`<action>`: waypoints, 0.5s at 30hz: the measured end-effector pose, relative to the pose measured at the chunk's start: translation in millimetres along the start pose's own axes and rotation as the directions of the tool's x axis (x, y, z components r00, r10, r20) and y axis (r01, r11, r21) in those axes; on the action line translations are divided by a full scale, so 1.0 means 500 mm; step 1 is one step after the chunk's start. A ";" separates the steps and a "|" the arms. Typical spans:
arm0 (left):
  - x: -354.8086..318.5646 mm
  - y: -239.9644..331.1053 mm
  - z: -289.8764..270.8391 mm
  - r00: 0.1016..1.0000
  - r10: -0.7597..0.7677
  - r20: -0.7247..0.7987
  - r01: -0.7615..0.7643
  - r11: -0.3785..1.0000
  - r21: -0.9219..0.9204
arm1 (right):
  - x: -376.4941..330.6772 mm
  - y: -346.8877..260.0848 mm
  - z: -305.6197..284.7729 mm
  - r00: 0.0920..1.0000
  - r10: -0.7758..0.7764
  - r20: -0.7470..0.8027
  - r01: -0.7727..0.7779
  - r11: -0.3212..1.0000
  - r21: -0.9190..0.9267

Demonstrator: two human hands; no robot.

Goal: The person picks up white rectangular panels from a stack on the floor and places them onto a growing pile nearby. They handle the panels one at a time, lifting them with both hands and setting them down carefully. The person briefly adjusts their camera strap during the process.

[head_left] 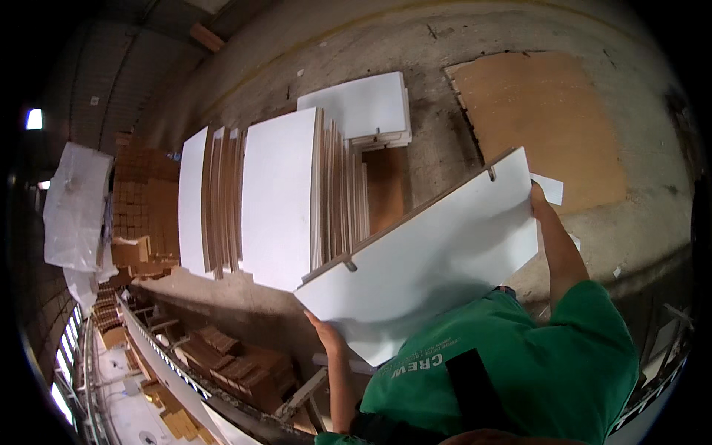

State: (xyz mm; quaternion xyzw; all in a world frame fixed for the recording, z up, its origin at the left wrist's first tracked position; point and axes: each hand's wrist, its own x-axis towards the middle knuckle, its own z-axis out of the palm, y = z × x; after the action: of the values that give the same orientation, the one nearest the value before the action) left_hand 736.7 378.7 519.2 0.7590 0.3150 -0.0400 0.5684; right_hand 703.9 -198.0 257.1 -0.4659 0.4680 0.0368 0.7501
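Note:
A large white rectangular board point(437, 259) is held tilted in front of my body, its near edge by my green shirt. My left hand point(327, 331) grips its lower left corner, fingers mostly hidden behind it. At the opposite end, my right hand point(541, 199) is closed on the board's right edge. Two small grey slots or fittings sit along the board's far edge. Just beyond its left corner stands a row of white boards on edge point(278, 196).
More white boards point(356, 104) lie stacked flat farther off. A brown cardboard sheet point(541, 126) covers floor at the right. Brown stacks point(144, 196) and a plastic-wrapped load point(74, 208) stand left. A railed structure with brown pieces point(237, 363) runs along the lower left.

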 end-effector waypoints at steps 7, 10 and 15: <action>0.230 0.112 0.201 0.954 0.089 0.286 -0.085 0.996 -0.025 | -0.060 -0.116 -0.051 0.954 -0.187 -0.236 0.214 0.972 0.097; 0.366 0.153 0.288 0.930 0.099 0.354 -0.097 0.995 -0.023 | -0.009 -0.174 -0.060 0.959 -0.172 -0.226 0.208 0.968 0.142; 0.402 0.316 0.415 0.866 0.036 0.498 -0.062 0.997 0.035 | -0.014 -0.303 -0.029 0.895 -0.114 -0.432 0.210 0.961 0.181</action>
State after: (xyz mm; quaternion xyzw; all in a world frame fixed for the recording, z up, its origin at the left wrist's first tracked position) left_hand 1041.4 256.7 494.5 0.7449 0.1376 -0.2274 0.6120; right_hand 764.9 -291.4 361.1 -0.4132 0.5780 -0.1793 0.6804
